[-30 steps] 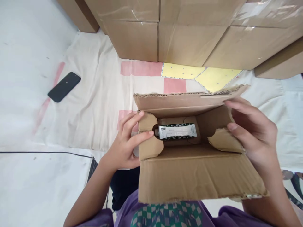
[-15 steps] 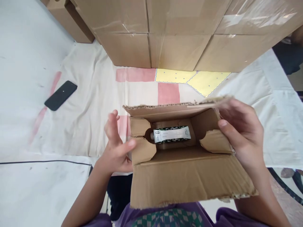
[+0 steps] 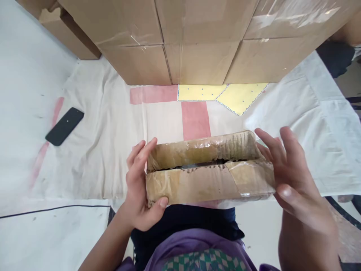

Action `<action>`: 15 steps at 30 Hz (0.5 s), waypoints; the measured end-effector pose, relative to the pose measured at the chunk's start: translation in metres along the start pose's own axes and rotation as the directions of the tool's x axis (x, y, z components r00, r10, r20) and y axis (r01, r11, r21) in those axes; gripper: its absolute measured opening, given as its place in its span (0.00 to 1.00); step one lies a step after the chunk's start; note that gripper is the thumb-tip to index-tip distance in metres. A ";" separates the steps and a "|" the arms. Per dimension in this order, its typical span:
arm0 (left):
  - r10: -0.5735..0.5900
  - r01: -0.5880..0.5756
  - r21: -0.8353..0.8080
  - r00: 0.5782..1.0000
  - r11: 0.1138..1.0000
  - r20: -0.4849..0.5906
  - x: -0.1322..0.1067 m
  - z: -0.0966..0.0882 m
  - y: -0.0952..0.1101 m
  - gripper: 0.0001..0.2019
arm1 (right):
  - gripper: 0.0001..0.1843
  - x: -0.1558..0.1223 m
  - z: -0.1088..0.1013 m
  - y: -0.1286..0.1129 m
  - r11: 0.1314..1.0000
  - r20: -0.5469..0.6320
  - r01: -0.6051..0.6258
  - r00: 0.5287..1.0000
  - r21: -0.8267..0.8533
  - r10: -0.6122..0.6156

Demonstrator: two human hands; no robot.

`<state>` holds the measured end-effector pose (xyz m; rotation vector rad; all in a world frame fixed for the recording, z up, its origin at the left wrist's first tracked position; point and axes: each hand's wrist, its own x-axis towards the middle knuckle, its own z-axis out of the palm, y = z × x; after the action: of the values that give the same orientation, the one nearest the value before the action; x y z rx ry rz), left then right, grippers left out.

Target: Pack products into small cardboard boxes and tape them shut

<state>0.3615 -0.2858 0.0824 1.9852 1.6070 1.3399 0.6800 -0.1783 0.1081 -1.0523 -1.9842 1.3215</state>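
Note:
A small brown cardboard box [image 3: 205, 180], with worn shiny tape on it, sits upright at the front edge of the cloth-covered table. Its two long flaps lie folded inward, leaving a narrow dark gap between their ragged edges. Whatever is inside can hardly be made out through that slit. My left hand [image 3: 141, 184] grips the box's left end, thumb on the near side and fingers on the far side. At the right end, my right hand [image 3: 296, 177] has its fingers spread, with the thumb beside the box's corner.
Large taped cartons [image 3: 197, 60] stand across the back. Two yellow paper sheets [image 3: 239, 98] lie before them. A black phone [image 3: 64, 126] rests at the left, and a narrower open carton [image 3: 69, 32] stands behind it. A dark cable [image 3: 56, 207] runs along the lower left.
The long flaps have folded in, covering the white tube-like pack seen inside earlier. My left hand has closed around the left end. My right hand's fingers have spread away from the flap.

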 end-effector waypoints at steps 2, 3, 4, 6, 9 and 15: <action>-0.096 0.096 -0.067 0.995 0.993 0.005 -0.001 0.006 0.004 0.39 | 0.39 0.009 0.013 -0.002 0.996 -0.059 -0.048 0.997 0.071 0.052; -0.123 0.125 -0.083 0.992 0.989 0.026 -0.002 0.008 0.005 0.38 | 0.38 0.013 0.019 -0.003 0.994 -0.065 -0.068 0.995 0.091 0.074; -0.136 0.139 -0.086 0.990 0.986 0.046 -0.003 0.009 0.006 0.37 | 0.37 0.017 0.023 -0.003 0.991 -0.068 -0.079 0.994 0.108 0.087; -0.143 0.148 -0.090 0.988 0.985 0.056 -0.005 0.012 0.007 0.35 | 0.35 0.022 0.028 -0.005 0.987 -0.094 -0.078 0.991 0.143 0.092; -0.220 0.213 -0.139 0.975 0.967 -0.040 -0.007 0.018 0.010 0.31 | 0.35 0.026 0.031 -0.008 0.981 -0.133 -0.090 0.985 0.172 0.114; -0.152 0.150 -0.038 0.987 0.988 -0.052 -0.003 0.015 0.009 0.27 | 0.31 0.020 0.030 -0.003 0.992 -0.170 -0.040 0.984 0.119 0.060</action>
<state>0.3787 -0.2869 0.0788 1.7830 1.7092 1.3646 0.6444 -0.1776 0.0998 -1.1284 -1.7435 1.3070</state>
